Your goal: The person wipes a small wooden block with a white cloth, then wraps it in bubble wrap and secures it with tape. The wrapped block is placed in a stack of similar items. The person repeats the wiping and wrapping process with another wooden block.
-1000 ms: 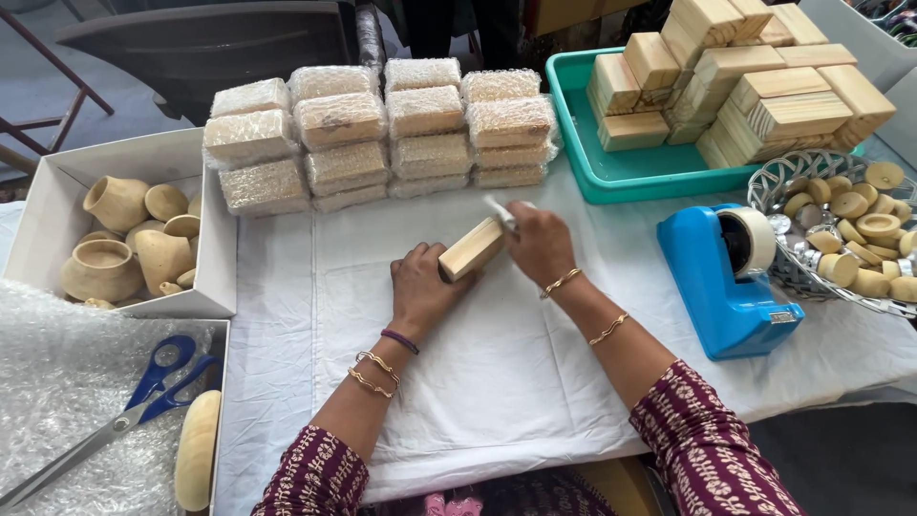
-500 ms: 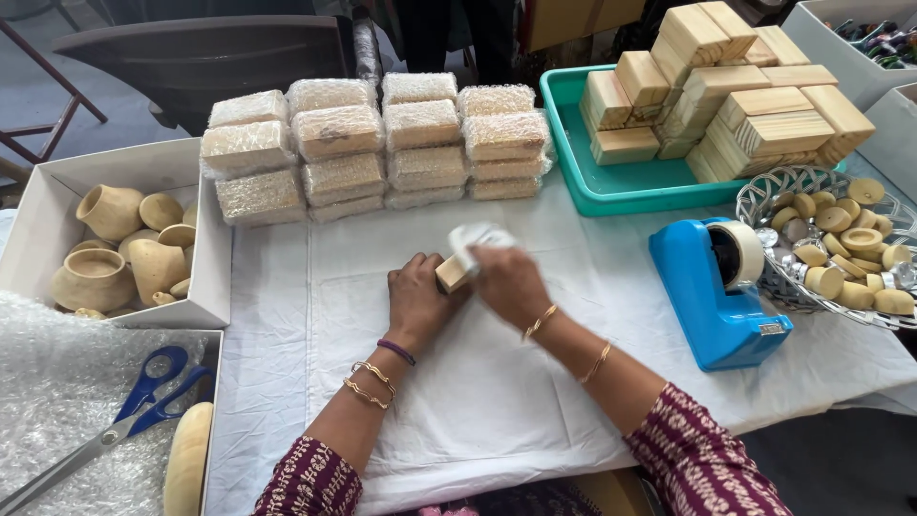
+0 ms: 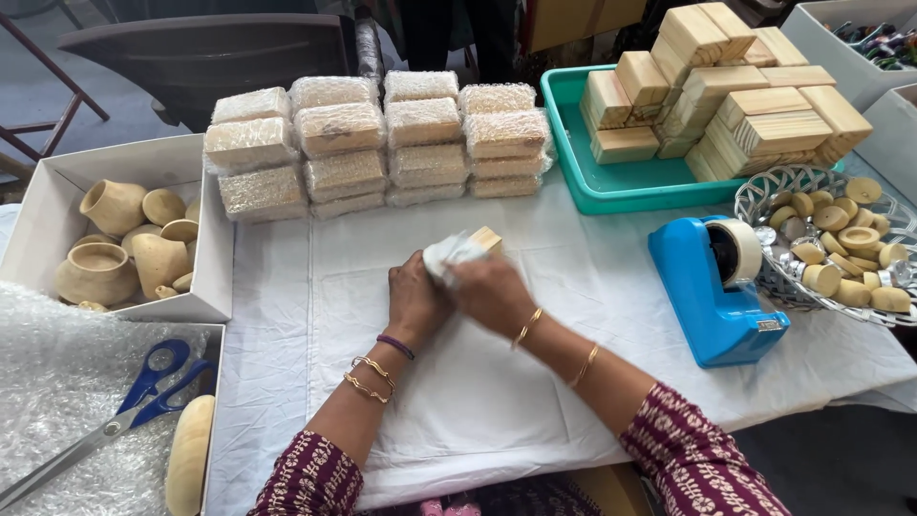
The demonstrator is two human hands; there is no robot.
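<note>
both hands meet at the middle of the white-covered table [image 3: 287, 315]. the left hand [image 3: 415, 301] curls around the near end of a small wooden block [image 3: 485, 239], and the right hand [image 3: 492, 291] closes over it from the other side, pressing a white sheet [image 3: 447, 256] against it. only the block's far corner shows past the fingers; the wrapping looks like thin foam or paper, though i cannot tell which. behind them stands a stack of bubble-wrapped blocks [image 3: 382, 143]. a blue tape dispenser [image 3: 716, 287] sits to the right, well apart.
</note>
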